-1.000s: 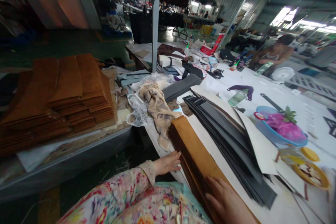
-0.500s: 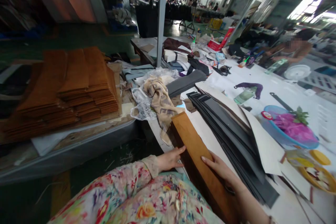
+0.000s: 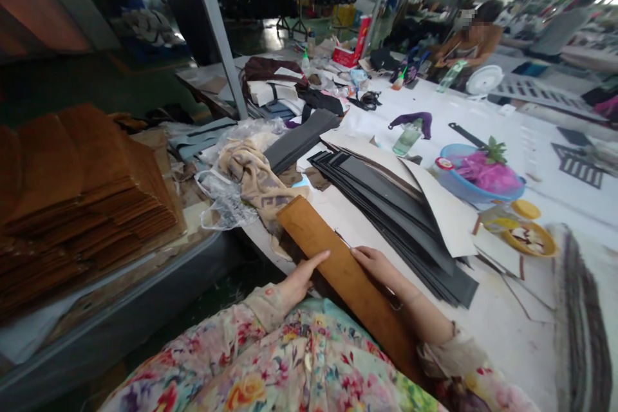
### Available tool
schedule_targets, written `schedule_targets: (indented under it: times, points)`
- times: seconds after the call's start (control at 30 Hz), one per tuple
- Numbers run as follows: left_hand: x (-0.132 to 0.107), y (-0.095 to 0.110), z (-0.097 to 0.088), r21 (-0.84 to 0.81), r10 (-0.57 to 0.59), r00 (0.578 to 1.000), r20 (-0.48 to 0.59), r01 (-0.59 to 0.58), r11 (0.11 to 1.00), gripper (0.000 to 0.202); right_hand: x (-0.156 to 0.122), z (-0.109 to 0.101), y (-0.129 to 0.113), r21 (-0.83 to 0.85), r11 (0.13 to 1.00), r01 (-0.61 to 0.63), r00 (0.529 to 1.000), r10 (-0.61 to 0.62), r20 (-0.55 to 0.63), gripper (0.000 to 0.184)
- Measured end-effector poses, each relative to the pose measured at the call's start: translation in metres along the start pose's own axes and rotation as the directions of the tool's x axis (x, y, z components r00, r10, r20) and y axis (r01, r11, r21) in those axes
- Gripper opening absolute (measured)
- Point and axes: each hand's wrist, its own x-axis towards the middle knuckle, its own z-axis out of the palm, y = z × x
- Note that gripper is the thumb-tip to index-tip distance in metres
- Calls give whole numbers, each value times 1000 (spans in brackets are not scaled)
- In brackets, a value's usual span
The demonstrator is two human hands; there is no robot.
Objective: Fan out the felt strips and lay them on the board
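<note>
Brown strip stack (image 3: 338, 265): one, at the white table's (image 3: 521, 338) near edge, between my hands; its layers cannot be counted. Left hand (image 3: 293, 280): one, thumb over the top face, holding the near edge. Right hand (image 3: 379, 267): one, narrow, at the far edge, beside one slim metallic item (image 3: 344, 239); whether it grips this I cannot tell. Step in hand, as I judge: steadying the stack; the next move calls for a firm left thumb and even edges. Also: one blue basin (image 3: 487, 197), one yellow lid (image 3: 525, 208); dark grey strips (image 3: 381, 212), fanned, too overlapped to count.
</note>
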Motion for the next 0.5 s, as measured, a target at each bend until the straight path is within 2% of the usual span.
schedule_targets:
  times: [0.2, 0.37, 0.43, 0.5]
  points:
    - [4, -2, -2, 28, -13, 1000, -22, 13, 1000, 54, 20, -12, 13, -55, 998, 38, 999, -40, -35, 32]
    - [4, -2, -1, 54, -31, 996, -89, 35, 998, 58, 46, -37, 14, -36, 999, 25, 982, -32, -189, 46]
    - [3, -2, -1, 48, -29, 997, -78, 33, 998, 59, 51, -41, 17, -15, 1000, 24, 981, -26, -192, 52]
    - [2, -2, -1, 43, -34, 996, -79, 38, 998, 60, 46, -37, 18, 7, 1000, 14, 991, -13, -136, 56]
